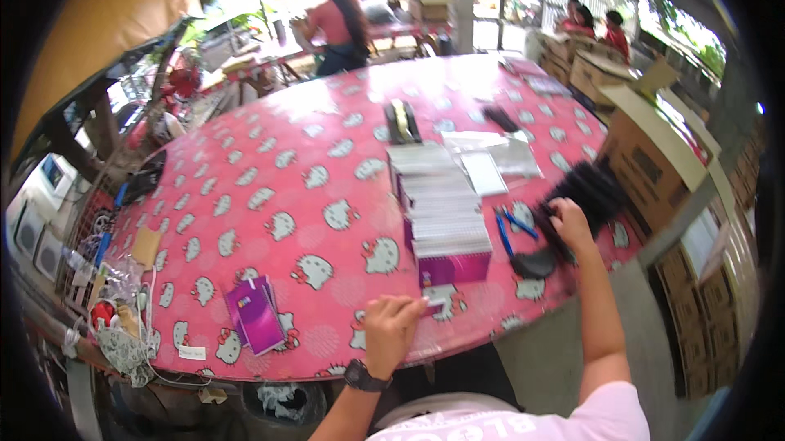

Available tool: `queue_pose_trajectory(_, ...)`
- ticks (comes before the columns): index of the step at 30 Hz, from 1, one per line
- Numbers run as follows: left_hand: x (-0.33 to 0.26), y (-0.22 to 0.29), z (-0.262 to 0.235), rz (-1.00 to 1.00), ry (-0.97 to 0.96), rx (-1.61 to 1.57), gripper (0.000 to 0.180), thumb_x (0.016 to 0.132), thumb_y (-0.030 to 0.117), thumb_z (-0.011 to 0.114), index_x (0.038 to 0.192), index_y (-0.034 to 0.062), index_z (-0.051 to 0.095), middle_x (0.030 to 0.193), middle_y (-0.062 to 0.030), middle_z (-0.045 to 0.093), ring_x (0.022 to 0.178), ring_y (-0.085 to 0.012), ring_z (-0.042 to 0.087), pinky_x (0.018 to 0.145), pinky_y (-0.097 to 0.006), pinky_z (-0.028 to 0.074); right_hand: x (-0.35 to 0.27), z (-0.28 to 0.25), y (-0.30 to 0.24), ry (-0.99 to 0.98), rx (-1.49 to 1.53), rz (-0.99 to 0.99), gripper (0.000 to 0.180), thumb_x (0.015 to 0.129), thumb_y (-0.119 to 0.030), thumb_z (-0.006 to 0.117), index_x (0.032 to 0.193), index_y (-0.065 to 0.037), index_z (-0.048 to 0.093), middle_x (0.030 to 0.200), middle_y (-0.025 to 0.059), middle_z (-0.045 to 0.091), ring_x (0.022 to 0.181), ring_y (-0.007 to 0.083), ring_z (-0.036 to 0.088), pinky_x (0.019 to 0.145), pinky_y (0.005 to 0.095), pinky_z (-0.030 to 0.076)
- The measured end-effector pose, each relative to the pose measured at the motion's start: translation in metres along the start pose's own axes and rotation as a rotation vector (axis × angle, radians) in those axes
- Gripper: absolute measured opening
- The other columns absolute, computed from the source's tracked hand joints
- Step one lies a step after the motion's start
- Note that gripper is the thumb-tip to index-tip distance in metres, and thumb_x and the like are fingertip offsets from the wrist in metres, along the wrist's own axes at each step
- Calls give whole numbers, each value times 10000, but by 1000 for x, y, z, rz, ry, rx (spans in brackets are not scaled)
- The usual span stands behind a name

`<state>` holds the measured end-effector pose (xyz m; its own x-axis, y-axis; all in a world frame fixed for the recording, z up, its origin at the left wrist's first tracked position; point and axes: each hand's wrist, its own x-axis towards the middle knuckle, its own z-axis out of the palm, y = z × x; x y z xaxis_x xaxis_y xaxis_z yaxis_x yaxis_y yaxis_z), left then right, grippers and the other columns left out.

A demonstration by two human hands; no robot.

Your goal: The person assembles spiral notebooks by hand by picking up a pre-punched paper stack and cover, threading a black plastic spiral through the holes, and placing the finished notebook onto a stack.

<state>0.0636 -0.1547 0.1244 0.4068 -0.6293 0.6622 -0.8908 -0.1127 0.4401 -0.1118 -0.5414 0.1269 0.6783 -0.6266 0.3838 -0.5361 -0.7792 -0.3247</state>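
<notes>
My left hand (391, 331) is closed near the table's front edge, pinching a small purple-and-white piece (435, 308) between thumb and fingers. Off to the right, the fingers of my right hand (571, 224) are closed at the near side of a pile of black ridged pieces (593, 192); blur hides what exactly they grip. Between my hands a long row of spiral notebooks (441, 196) stands on edge, with a purple cover facing me. Blue-handled pliers (517, 228) and a dark rounded object (533, 264) lie beside my right hand.
Two purple notebooks (255, 315) lie at the left on the pink patterned table (286, 163). Beyond the row are a tape dispenser (401, 122), clear plastic (513, 152) and a white pad (484, 174). Cardboard boxes (650, 155) stand right. A person (339, 24) stands at the back.
</notes>
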Motion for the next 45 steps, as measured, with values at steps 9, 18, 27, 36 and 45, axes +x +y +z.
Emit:
queue_pose_trajectory(9, 0, 0, 3, -56, -27, 39, 197, 735, 54, 656, 915, 133, 667, 846, -2, 619, 826, -204, 561, 741, -351, 377, -11, -45, -140, 292, 146, 39, 342, 870, -40, 493, 1211, -30, 502, 943, 184, 534, 921, 344, 546, 812, 408, 444)
queue_pose_trajectory(18, 5, 6, 8, -19, -105, 57, 243, 742, 166, 716, 984, 159, 686, 851, 12, 612, 804, -191, 542, 724, -346, 360, -88, 16, -200, -441, 802, -185, 289, 926, -107, 480, 1204, -52, 534, 933, 167, 577, 761, 303, 612, 715, 369, 494)
queue_pose_trajectory(27, 5, 10, 11, -37, -76, 20, 160, 750, 199, 703, 894, 133, 678, 815, 18, 606, 832, -195, 553, 751, -358, 373, -98, 33, -185, -459, 832, -288, 327, 858, -11, 560, 1165, -98, 629, 895, 100, 558, 763, 213, 613, 695, 317, 503)
queue_pose_trajectory(36, 6, 11, 9, -9, -109, 12, 148, 731, 180, 723, 867, 140, 680, 826, 1, 607, 812, -197, 550, 725, -343, 367, -98, 33, -190, -465, 956, -156, 322, 721, 1, 710, 1032, -69, 667, 869, 77, 600, 764, 180, 612, 669, 288, 487)
queue_pose_trajectory(45, 5, 12, 8, -21, -111, 4, 135, 733, 165, 717, 862, 139, 687, 827, 1, 614, 813, -196, 548, 727, -339, 369, -96, 27, -192, -424, 911, -286, 261, 708, -3, 701, 962, -59, 675, 894, 84, 611, 815, 208, 608, 699, 310, 485)
